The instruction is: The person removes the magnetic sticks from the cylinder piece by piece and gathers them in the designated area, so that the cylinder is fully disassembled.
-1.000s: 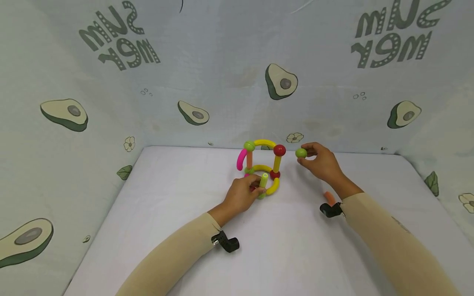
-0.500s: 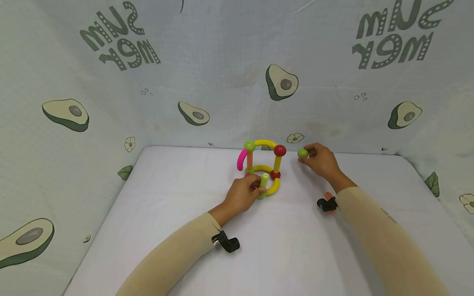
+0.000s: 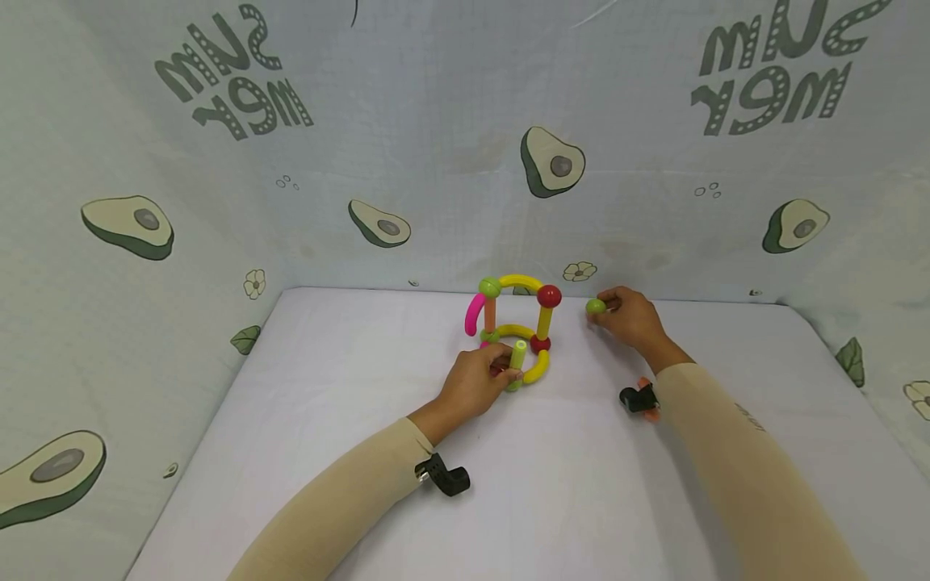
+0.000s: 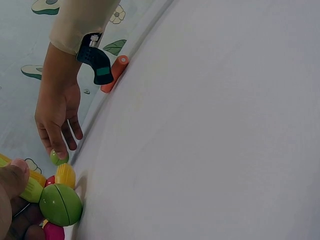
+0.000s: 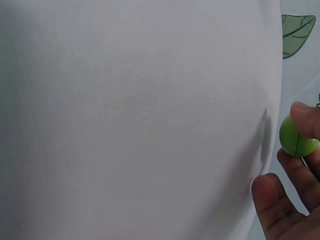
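My left hand [image 3: 472, 383] grips an upright light-green rod [image 3: 518, 355] between thumb and fingers at the near corner of a toy frame of magnetic rods and balls. At the rod's foot sits a green ball [image 4: 60, 205], seen large in the left wrist view. Yellow curved rods [image 3: 536, 367], a pink curved rod [image 3: 475, 315], red balls [image 3: 549, 296] and further green balls [image 3: 490, 287] make up the frame; my left fingers hide part of it. To the frame's right, my right hand [image 3: 630, 316] pinches a loose green ball [image 5: 296, 137] by thumb and fingertips.
A loose orange rod [image 4: 115, 74] lies on the table under my right wrist, partly covered by the black wrist camera [image 3: 638, 399] in the head view. A printed cloth [image 3: 450, 161] rises behind the white table's [image 3: 363, 339] back edge.
My right hand has shifted slightly to the right and then lower, carrying the green ball a little farther from the frame. The left hand and the frame have stayed in place.
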Action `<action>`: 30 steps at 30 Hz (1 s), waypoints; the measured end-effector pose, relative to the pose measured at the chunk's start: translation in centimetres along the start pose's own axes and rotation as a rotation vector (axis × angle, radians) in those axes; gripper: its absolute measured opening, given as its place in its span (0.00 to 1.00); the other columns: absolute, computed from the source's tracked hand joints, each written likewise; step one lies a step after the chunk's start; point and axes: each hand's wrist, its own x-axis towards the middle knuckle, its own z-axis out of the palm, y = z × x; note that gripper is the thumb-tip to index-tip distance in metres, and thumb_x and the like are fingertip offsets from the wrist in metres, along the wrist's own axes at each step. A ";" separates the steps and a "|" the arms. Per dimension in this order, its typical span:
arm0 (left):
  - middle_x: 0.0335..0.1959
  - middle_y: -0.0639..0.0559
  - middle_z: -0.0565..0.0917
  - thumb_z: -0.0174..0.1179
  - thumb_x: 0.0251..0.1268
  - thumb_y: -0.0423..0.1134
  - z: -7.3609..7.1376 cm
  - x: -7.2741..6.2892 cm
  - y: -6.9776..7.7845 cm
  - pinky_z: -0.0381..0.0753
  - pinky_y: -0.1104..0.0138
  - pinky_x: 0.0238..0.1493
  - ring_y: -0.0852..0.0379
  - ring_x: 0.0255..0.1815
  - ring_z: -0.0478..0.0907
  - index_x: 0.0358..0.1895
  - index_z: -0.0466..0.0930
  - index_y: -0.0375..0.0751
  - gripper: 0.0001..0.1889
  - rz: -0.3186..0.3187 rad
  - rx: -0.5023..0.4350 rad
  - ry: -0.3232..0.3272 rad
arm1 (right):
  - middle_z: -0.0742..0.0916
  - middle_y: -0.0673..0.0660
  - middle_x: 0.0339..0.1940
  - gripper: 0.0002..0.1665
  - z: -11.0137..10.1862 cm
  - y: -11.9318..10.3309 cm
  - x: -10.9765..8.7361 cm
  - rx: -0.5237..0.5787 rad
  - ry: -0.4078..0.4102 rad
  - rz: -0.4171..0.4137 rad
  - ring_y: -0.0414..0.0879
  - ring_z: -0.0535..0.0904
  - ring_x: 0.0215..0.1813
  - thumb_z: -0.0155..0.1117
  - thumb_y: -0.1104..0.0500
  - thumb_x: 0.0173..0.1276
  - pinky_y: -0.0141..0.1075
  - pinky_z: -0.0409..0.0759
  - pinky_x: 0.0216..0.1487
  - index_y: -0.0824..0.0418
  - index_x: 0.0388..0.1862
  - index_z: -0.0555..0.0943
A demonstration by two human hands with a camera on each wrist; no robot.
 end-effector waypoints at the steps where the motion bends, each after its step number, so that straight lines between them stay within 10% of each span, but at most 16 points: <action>1: 0.47 0.53 0.88 0.71 0.66 0.39 0.0 0.0 0.0 0.81 0.76 0.45 0.65 0.42 0.83 0.56 0.84 0.39 0.17 -0.001 -0.003 0.000 | 0.80 0.69 0.58 0.30 0.0 0.0 0.0 -0.003 -0.002 0.003 0.63 0.76 0.56 0.68 0.56 0.72 0.52 0.79 0.56 0.70 0.66 0.73; 30: 0.44 0.54 0.89 0.72 0.64 0.40 0.0 -0.1 0.0 0.81 0.76 0.43 0.66 0.40 0.82 0.54 0.84 0.39 0.18 -0.004 -0.006 0.009 | 0.76 0.71 0.66 0.37 -0.5 -0.6 -1.4 -0.001 0.047 -0.014 0.68 0.70 0.67 0.67 0.50 0.73 0.60 0.74 0.63 0.68 0.72 0.68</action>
